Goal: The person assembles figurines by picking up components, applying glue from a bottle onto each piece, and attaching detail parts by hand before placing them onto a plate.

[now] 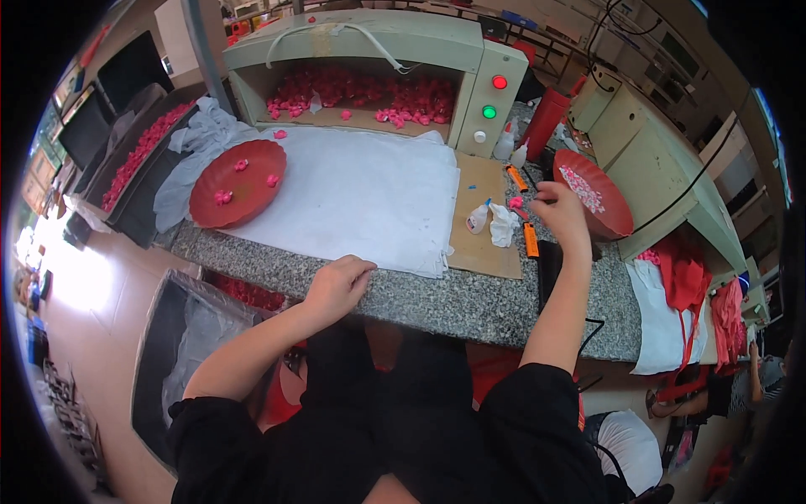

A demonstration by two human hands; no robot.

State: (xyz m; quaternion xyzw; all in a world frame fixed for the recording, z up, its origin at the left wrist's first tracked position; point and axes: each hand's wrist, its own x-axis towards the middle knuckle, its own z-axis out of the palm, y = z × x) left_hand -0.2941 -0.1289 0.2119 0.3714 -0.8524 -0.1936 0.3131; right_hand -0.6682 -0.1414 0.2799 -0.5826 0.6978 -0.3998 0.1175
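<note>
My left hand [337,287] is at the counter's front edge, by the near edge of a white sheet [361,202]. Its fingers are curled together; anything between them is too small to see. Farther right, my right hand [561,212] is bent in a pinch beside a red scalloped dish [617,214] of small pale pink and white pieces [581,188]. Near those fingertips is a thin dark stick; whether they grip it is unclear. A pink flower-like piece [515,202] lies just left of this hand, with an orange lighter-shaped item [531,240] below it.
A second red dish [206,206] at left holds a few pink pieces. Behind the sheet, an open-fronted pale box [353,50] with lit buttons contains many more. A small white bottle [478,218] and crumpled tissue [504,225] lie on cardboard [483,258]. A red cylinder [546,118] stands behind.
</note>
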